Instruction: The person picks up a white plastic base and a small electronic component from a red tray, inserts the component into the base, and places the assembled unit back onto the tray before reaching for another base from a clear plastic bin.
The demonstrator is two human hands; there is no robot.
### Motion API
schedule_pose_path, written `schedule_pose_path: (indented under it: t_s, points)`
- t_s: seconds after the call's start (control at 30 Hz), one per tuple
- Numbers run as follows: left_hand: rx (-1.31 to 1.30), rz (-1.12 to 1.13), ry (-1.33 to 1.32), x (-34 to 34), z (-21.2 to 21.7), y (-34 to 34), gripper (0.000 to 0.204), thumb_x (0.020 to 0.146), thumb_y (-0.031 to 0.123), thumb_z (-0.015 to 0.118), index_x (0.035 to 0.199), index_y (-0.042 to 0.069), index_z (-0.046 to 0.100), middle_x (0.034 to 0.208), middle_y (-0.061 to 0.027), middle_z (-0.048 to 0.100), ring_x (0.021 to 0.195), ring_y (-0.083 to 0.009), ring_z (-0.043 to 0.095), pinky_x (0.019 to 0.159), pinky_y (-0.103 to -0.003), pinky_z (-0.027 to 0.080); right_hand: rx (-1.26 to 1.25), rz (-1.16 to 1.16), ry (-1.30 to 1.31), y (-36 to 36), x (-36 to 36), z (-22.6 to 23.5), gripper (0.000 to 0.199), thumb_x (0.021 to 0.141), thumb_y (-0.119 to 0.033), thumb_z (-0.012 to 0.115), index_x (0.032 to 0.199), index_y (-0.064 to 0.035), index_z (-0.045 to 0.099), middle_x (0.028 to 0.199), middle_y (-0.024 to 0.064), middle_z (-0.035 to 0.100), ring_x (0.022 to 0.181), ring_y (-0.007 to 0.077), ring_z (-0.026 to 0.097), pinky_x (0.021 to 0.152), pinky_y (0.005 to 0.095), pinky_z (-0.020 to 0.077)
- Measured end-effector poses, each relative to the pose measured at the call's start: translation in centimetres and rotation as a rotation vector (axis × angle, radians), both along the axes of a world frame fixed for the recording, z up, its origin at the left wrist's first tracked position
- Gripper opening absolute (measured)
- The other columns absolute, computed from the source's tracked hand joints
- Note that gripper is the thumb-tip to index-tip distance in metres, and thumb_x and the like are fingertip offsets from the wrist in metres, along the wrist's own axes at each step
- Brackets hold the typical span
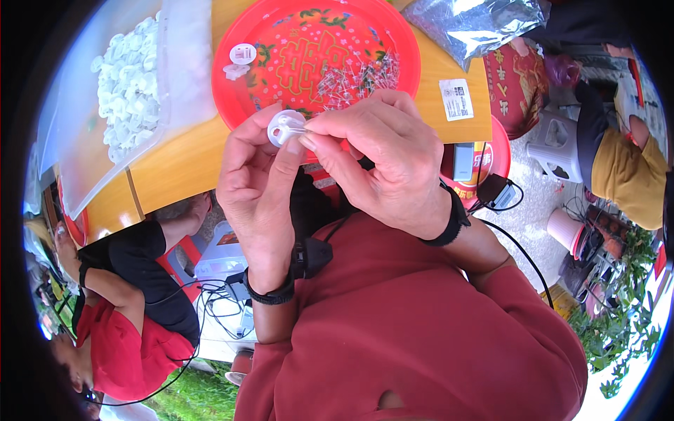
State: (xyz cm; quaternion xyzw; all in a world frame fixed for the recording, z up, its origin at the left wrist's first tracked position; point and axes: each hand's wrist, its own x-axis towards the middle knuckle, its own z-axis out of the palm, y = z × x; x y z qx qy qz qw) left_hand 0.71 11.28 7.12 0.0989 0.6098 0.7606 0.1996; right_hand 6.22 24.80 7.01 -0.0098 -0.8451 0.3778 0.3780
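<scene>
Now fingertips of the left hand (256, 179) clamp a white disc (276, 127), the right hand (390, 158) thin wires (297, 129), near a lettered red tray (406, 63).

Near edge of red tray (226, 91) blocked: left hand (256, 184) and right hand (387, 158) meet over it, white disc (283, 126) between. Open space inside: printed middle, between two white pieces (243, 53) left and loose pins (359, 78) right. Translucent bin (184, 77) walls off left; bare table (175, 172) strip alongside narrows upward. Plastic bag (477, 21) crowds upper right. Flat white label (456, 99) passable.
</scene>
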Motion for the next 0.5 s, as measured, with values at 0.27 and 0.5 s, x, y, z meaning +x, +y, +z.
schedule_pose_path:
  t_s: [0.27,0.5]
  points:
    - [-0.027,-0.019,0.048,-0.11,-0.52,-0.2,0.03,0.091,0.001,0.059,0.121,-0.003,0.056,0.111,-0.0093,0.063,0.1,-0.0139,0.06,0.085,-0.029,0.051,-0.018,0.008,-0.015,0.0,0.09,-0.07,0.017,0.077,-0.006,0.071,0.093,-0.0105,0.065,0.069,0.0002,0.058,0.06,0.0183,0.057,0.067,0.0333,0.0409]
    - [-0.045,-0.021,0.044,0.01,-0.3,-0.16,0.03,0.091,0.001,0.059,0.121,-0.003,0.056,0.111,-0.0092,0.063,0.1,-0.0138,0.06,0.085,-0.029,0.051,-0.044,0.02,-0.012,-0.06,0.11,-0.27,0.017,0.078,-0.006,0.07,0.093,-0.0103,0.065,0.069,0.0005,0.059,0.061,0.0192,0.057,0.068,0.0339,0.0416]
